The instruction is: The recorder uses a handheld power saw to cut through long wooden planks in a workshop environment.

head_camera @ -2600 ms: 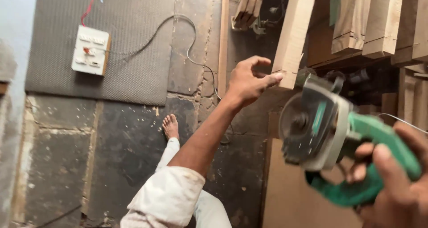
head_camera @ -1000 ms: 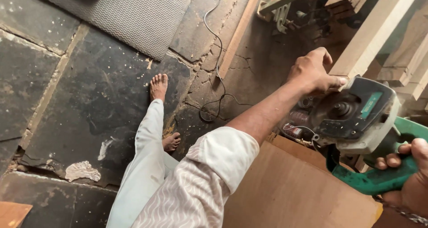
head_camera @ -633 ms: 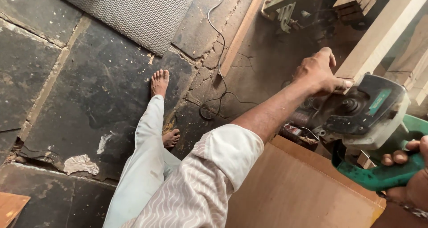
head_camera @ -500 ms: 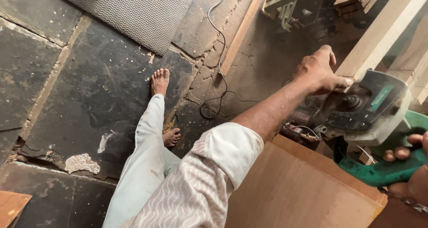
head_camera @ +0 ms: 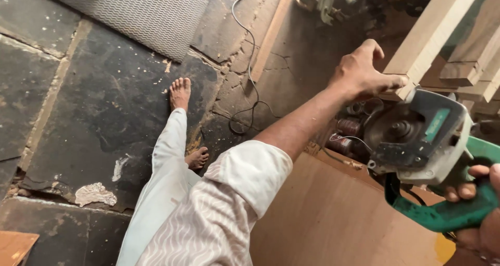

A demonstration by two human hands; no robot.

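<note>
The fingers of my right hand point(head_camera: 476, 203) are closed around the green handle of the circular saw point(head_camera: 424, 156); I see them curled over the top of the handle at the right edge of the view. The saw is lifted in the air, with its grey guard and round blade facing me, above the brown plywood sheet point(head_camera: 333, 219).

My left hand point(head_camera: 364, 71) is stretched forward, the fingers bent and the thumb pressed on the end of a pale wooden plank point(head_camera: 432, 34) that leans diagonally. This end is just above the saw guard.

Under my arm a thin cable point(head_camera: 250, 89) lies on the dark stone floor point(head_camera: 99, 104). My bare feet stand there, and a grey ribbed mat point(head_camera: 135, 11) is further away.
</note>
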